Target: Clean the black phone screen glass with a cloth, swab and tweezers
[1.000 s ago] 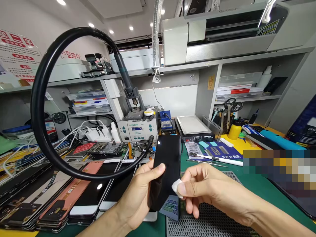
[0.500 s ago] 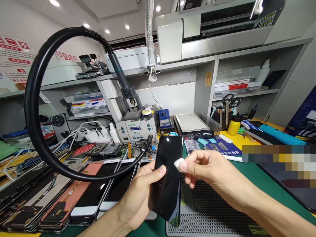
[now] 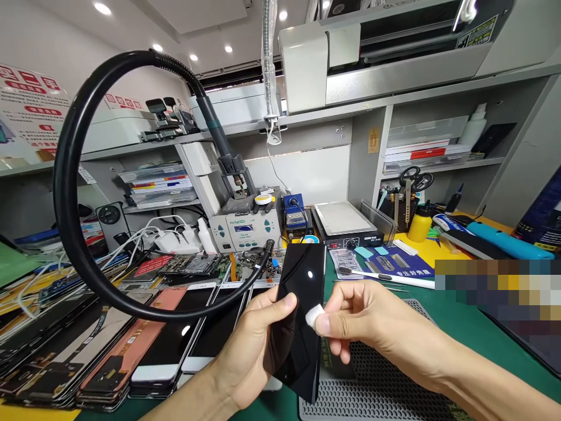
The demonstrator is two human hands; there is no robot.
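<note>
Head: phone (image 3: pixel 302 356) in left hand (image 3: pixel 249 344); wad (image 3: pixel 313 315), perhaps touching, in right hand (image 3: pixel 368 318).

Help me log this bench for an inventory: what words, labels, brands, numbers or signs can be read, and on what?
"回收价格": small red-and-white wall sign.
"专注好", the rest unclear: blue sheet.
Too small or blurred to read surely: large wall poster, grey station, hot plate, perforated mat, yellow label on the overhead machine.
None legible: held black phone.
</note>
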